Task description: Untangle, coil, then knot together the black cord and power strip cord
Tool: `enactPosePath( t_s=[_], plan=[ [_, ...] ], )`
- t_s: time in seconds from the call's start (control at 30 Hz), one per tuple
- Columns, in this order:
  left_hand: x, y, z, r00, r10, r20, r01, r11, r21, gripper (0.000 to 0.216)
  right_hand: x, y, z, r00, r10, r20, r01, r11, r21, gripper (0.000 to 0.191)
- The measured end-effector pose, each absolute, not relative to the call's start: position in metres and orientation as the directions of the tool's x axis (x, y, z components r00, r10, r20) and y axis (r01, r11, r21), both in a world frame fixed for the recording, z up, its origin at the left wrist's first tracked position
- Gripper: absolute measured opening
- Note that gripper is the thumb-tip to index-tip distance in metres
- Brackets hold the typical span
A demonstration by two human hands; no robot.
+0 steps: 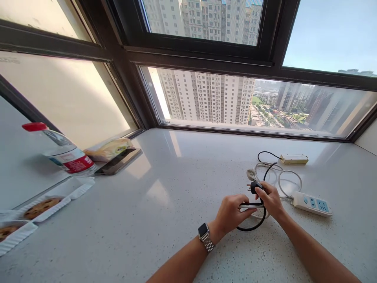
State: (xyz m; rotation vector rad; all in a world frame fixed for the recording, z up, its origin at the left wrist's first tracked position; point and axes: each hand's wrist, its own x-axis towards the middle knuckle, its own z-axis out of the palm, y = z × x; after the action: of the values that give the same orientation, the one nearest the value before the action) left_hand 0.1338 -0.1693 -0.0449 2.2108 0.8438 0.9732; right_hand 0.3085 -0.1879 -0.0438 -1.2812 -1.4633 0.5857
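Observation:
My right hand (272,200) is closed on a black power plug (255,187), its metal prongs pointing left. From the plug a black cord (253,228) hangs in a loop below my hands. My left hand (231,212), a watch on its wrist, is closed around part of the black cord together with a thin whitish piece (249,206) whose kind I cannot make out. Just behind the black plug is a white plug (251,174) on a white cord (290,171). A white power strip (312,203) with blue socket faces lies to the right of my right hand.
Farther back sits a cream-coloured oblong box (293,158) with a thin black lead. At the left, a red-capped bottle (72,157) leans near a phone (119,161) and a food packet (110,149). Cookies in a white plastic tray (69,190) lie nearer. Windows border the pale speckled counter (182,173).

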Motion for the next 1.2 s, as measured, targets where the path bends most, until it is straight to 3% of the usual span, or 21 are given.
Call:
enactPosePath(
  t_s=[0.13,0.23,0.37,0.53,0.63,0.73,0.87,1.0,1.1,1.2],
  plan=[
    [0.133,-0.157,-0.046,0.479,0.854,0.206,0.216,-0.342,0.915,0.042,0.31,-0.185,-0.049,0.205,0.896,0.394,0.411,0.287,-0.865,0.044],
    [0.13,-0.15,-0.046,0.489,0.87,0.07,0.057,-0.112,0.992,0.045,0.312,-0.184,-0.049,0.171,0.89,0.423,0.413,0.325,-0.851,0.049],
    [0.125,-0.143,-0.044,0.419,0.906,-0.063,-0.209,0.163,0.964,0.054,0.315,-0.184,-0.047,-0.036,0.879,0.476,0.492,0.43,-0.757,0.062],
    [0.114,-0.133,-0.034,0.363,0.923,-0.129,-0.447,0.294,0.845,0.064,0.32,-0.182,-0.051,-0.126,0.845,0.52,0.519,0.503,-0.691,0.074],
    [0.105,-0.123,-0.03,0.302,0.946,-0.12,-0.513,0.267,0.816,0.064,0.326,-0.177,-0.056,-0.041,0.865,0.501,0.513,0.448,-0.732,0.069],
    [0.099,-0.117,-0.03,0.207,0.978,-0.024,-0.456,0.118,0.882,0.063,0.33,-0.171,-0.059,0.114,0.891,0.439,0.486,0.335,-0.807,0.052],
    [0.103,-0.129,-0.031,0.27,0.942,0.201,-0.117,-0.176,0.978,0.054,0.325,-0.175,-0.057,0.254,0.856,0.451,0.446,0.31,-0.84,0.053],
    [0.114,-0.147,-0.032,0.466,0.828,0.311,0.156,-0.423,0.893,0.047,0.31,-0.185,-0.052,0.204,0.864,0.461,0.493,0.316,-0.81,0.057],
    [0.116,-0.149,-0.032,0.497,0.816,0.295,0.219,-0.447,0.867,0.047,0.305,-0.188,-0.051,0.275,0.848,0.454,0.48,0.288,-0.829,0.039],
    [0.115,-0.143,-0.034,0.481,0.836,0.263,0.211,-0.402,0.891,0.052,0.305,-0.187,-0.051,0.378,0.839,0.393,0.318,0.281,-0.906,0.042]
  ],
)
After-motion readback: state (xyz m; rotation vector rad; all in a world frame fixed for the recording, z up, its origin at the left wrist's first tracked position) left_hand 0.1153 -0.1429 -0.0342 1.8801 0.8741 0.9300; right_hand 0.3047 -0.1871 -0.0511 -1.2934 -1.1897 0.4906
